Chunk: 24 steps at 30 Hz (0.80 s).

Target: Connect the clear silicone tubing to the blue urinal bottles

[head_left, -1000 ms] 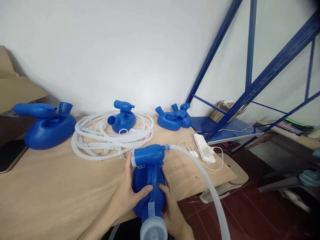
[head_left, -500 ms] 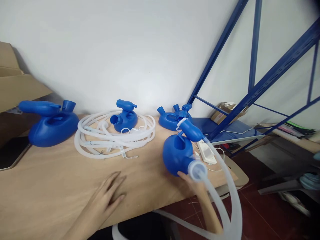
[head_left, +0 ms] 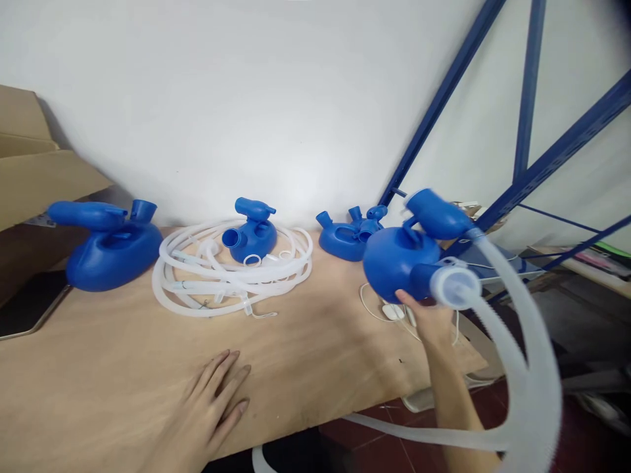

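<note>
My right hand (head_left: 428,316) grips a blue plastic bottle (head_left: 394,263) by its neck, up off the table at the right. A smaller blue cup piece (head_left: 438,213) sits on top of that bottle. Translucent tubes (head_left: 517,328) run from the cup piece and from the white cap (head_left: 456,287) down past my forearm. Palm down on the wooden table (head_left: 123,368), my left hand (head_left: 217,394) has its fingers apart and holds nothing. Behind it lie coiled clear hoses (head_left: 185,305), with another blue bottle (head_left: 254,241) standing among them.
More blue bottles stand at the left (head_left: 116,259) and by the wall (head_left: 340,242). A dark phone-like slab (head_left: 32,309) and a cardboard box (head_left: 49,174) are at far left. White cables (head_left: 393,311) lie under the raised bottle. A blue metal rack (head_left: 527,98) rises at right.
My right hand has lifted the bottle up and to the right, with its tubes following. My left hand stays on the table, slightly lower in view.
</note>
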{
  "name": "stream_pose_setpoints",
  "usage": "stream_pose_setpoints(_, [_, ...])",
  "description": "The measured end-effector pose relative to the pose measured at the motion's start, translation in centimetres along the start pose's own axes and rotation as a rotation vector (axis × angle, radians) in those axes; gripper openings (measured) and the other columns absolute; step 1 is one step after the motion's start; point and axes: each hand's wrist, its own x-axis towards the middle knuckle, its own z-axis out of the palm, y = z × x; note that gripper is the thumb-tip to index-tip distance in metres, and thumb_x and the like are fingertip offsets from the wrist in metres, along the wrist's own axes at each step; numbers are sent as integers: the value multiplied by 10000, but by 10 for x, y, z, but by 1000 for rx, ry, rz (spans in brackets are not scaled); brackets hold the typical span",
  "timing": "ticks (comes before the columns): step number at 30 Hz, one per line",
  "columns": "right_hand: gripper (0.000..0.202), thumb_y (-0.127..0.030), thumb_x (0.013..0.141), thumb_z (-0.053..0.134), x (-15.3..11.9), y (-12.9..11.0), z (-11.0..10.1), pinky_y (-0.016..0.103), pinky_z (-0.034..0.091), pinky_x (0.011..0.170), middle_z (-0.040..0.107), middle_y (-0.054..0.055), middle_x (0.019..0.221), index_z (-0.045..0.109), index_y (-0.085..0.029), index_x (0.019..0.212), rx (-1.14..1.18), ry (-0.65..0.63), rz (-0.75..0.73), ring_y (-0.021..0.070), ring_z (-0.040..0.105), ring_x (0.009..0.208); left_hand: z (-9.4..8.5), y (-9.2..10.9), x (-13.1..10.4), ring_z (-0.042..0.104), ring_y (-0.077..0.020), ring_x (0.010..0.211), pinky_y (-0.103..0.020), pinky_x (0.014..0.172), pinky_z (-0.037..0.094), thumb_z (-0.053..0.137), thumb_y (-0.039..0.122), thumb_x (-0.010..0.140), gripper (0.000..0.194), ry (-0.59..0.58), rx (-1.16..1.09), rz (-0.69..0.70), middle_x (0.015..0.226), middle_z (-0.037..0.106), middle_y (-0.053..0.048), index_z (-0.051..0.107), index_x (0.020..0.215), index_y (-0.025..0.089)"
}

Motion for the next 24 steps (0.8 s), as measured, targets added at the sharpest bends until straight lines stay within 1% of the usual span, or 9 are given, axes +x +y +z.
stream_pose_setpoints(4, [758,-537,528,963,51,-23,-36,639,417,1193,703,92,1285,686,-246,1171,131,106,-29,371,633,1276,-11,-3,33,703,-266,1253,-369,956,647,581,390,1032,470,-128,-169,20,1426,698,-75,590,1486,270])
stream_pose_setpoints(6, [685,-490,530,973,76,-30,-52,619,415,1205,722,86,1260,701,-247,1109,147,141,-84,356,650,1250,-12,-2,68,709,-250,1246,-357,981,635,546,359,1043,449,-228,-302,22,1420,703,-55,585,1484,285])
stream_pose_setpoints(8, [626,-451,518,977,99,-32,-64,602,440,1191,734,81,1240,708,-261,1050,184,154,-101,351,661,1230,-6,0,115,711,-269,1240,-379,988,628,510,302,1036,434,-310,-398,24,1413,705,-64,610,1457,268])
stream_pose_setpoints(10, [588,-429,529,970,119,-34,-72,572,505,1133,729,74,1259,705,-287,1035,221,137,-59,341,662,1227,11,7,176,693,-296,1255,-416,1036,598,514,251,1010,461,-360,-432,24,1409,700,-85,609,1461,241])
stream_pose_setpoints(14, [627,-406,548,962,148,-37,-79,444,635,880,705,110,1289,695,-255,1094,250,113,40,326,662,1207,68,23,320,696,-243,1203,-363,1053,568,537,229,1020,479,-329,-441,52,1384,688,-135,556,1493,157])
stream_pose_setpoints(16, [642,-418,579,944,157,-37,-79,391,654,788,688,104,1314,687,-251,1143,264,81,47,322,652,1222,96,27,391,611,-308,1332,-462,1133,512,600,224,1000,552,-296,-402,24,1501,577,-205,503,1534,125])
stream_pose_setpoints(18, [640,-435,611,924,162,-33,-78,376,667,752,678,82,1328,682,-267,1179,273,58,53,325,639,1252,119,23,449,502,-362,1438,-603,1168,453,667,311,998,591,-265,-357,-6,1598,470,-179,481,1543,179])
stream_pose_setpoints(21, [688,-450,623,924,158,-23,-74,411,679,764,680,73,1329,676,-279,1242,263,27,84,343,640,1256,145,10,501,565,-335,1358,-604,1125,492,687,382,998,497,-297,-304,-2,1519,545,-143,575,1442,189])
stream_pose_setpoints(24, [742,-460,649,928,147,-14,-69,472,670,854,681,79,1356,661,-294,1320,233,-52,91,346,651,1253,162,-4,510,635,-296,1250,-552,1068,544,694,380,996,410,-357,-246,48,1392,634,-128,638,1340,165])
